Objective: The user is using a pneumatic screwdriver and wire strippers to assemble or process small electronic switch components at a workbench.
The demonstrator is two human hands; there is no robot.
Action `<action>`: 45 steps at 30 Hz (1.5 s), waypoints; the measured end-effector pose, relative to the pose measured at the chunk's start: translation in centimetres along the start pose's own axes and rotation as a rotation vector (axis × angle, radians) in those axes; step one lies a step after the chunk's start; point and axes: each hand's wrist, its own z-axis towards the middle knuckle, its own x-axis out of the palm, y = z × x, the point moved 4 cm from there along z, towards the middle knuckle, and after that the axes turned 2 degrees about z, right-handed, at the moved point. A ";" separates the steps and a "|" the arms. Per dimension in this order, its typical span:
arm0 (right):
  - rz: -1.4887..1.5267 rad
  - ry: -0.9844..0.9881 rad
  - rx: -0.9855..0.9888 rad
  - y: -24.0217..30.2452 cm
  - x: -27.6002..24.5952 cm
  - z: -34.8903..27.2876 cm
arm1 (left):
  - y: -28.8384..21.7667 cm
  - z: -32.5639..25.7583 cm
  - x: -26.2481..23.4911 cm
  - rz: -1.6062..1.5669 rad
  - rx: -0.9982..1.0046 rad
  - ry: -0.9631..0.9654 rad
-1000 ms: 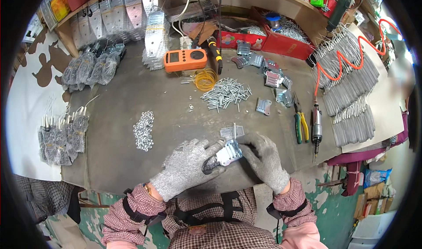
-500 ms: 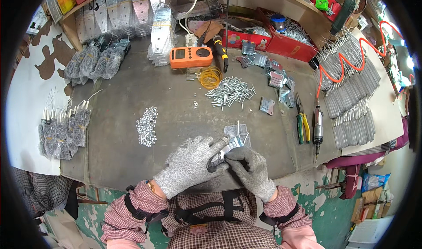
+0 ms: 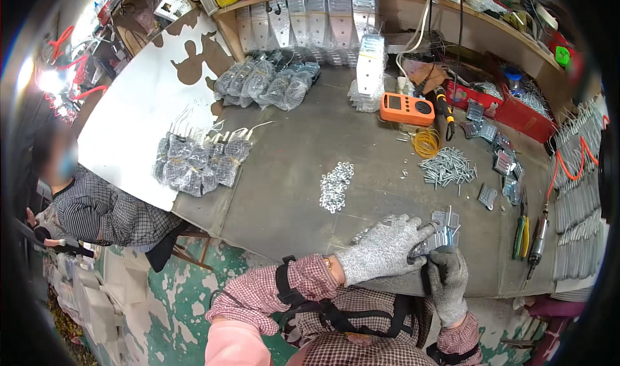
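Note:
Close to the table's front edge, a small flat metal plate assembly (image 3: pixel 445 234), silvery and bluish with thin pins or screws on it, lies between my hands. My left hand (image 3: pixel 381 251), in a grey knitted glove, holds its left side between fingers and thumb. At its near edge my right hand (image 3: pixel 448 282), gloved in darker grey, has its fingers bent together; what they pinch is hidden. Beyond them sit a pile of screws (image 3: pixel 448 167) and a pile of small nuts (image 3: pixel 336 186). A single metal plate (image 3: pixel 487 196) rests to the right.
Pliers (image 3: pixel 521 233) and a power screwdriver (image 3: pixel 537 250) with an orange coiled cord lie at right. Farther back are an orange meter (image 3: pixel 407 109), yellow rubber bands (image 3: pixel 426 142) and a red box (image 3: pixel 526 111). Bubble-wrapped bundles (image 3: pixel 200 162) lie left; a person (image 3: pixel 110 204) sits beyond.
My view has turned left, so the table appears shifted right and the seated person shows. Both hands stay at the plate assembly; the right hand's fingers now sit at its near edge.

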 end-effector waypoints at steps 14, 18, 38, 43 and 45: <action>0.188 0.192 0.263 -0.4 -0.6 -1.2 | -3.1 -0.6 1.3 -0.909 -0.145 0.027; -0.018 0.068 0.158 -1.2 -1.3 -1.6 | -5.7 8.1 -3.1 0.146 -0.022 -0.180; 1.104 0.019 0.460 -1.2 -0.9 1.4 | -0.5 -0.4 -4.5 -1.237 -0.243 -0.276; 1.265 0.160 0.730 0.7 -0.3 1.3 | 1.5 -0.3 -3.0 -0.910 -0.278 -0.292; 1.277 0.173 0.758 0.6 -0.2 1.2 | 2.1 -0.6 -2.4 -0.903 -0.215 -0.307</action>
